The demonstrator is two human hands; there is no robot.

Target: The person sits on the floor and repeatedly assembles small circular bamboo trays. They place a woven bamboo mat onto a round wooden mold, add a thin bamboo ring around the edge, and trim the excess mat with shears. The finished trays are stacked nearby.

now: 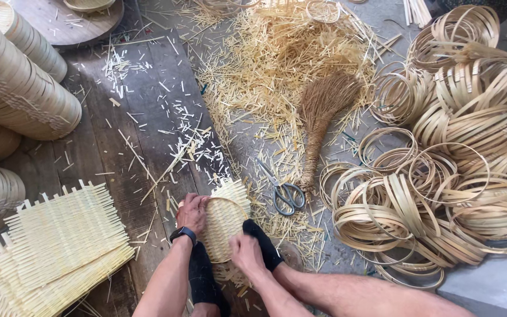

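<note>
A small round woven bamboo tray [223, 226] with a thin bamboo rim lies on the floor in front of me, with loose weave ends sticking out at its far side. My left hand [192, 212], a dark watch on its wrist, grips the tray's left edge. My right hand [246, 252] presses on the lower right rim. Two black-socked feet [263, 243] flank the tray and pin it from below.
Scissors [286, 192] lie just right of the tray, beside a straw hand broom [323, 111]. Many bamboo hoops [441, 176] pile up at right. Woven square mats [60, 246] stack at lower left, finished stacked baskets [13, 76] at upper left. Bamboo offcuts [277, 58] cover the floor.
</note>
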